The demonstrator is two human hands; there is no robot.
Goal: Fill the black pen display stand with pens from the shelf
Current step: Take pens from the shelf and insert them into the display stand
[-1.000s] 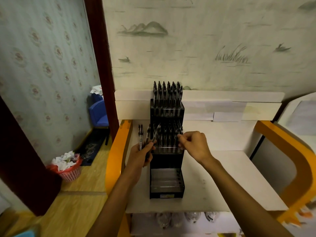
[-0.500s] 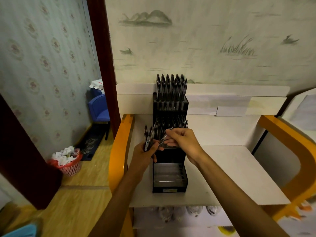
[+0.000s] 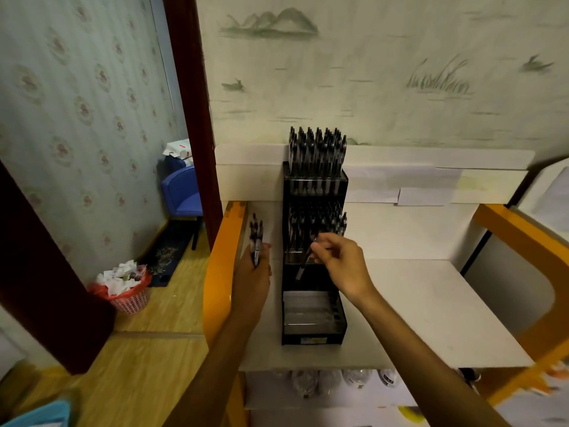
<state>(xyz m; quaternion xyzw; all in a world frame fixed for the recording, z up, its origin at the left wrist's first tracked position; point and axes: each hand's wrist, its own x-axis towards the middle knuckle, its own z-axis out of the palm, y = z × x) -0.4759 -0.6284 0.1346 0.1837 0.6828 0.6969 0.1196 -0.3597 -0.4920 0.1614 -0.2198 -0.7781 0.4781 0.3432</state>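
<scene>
Head view: the right hand [image 3: 338,263] pinched one pen [image 3: 304,263], tip down-left, just before the black pen display stand [image 3: 314,303]'s middle tier (left hand [image 3: 254,272] gripped spare pens [image 3: 256,238] alongside).

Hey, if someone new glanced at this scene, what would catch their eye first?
Probably the tall black stand on the white shelf, its top and middle tiers packed with pens while the bottom tray is empty. Next, the right hand pinching one pen at the middle tier, and the left hand beside the stand holding a small bunch.
</scene>
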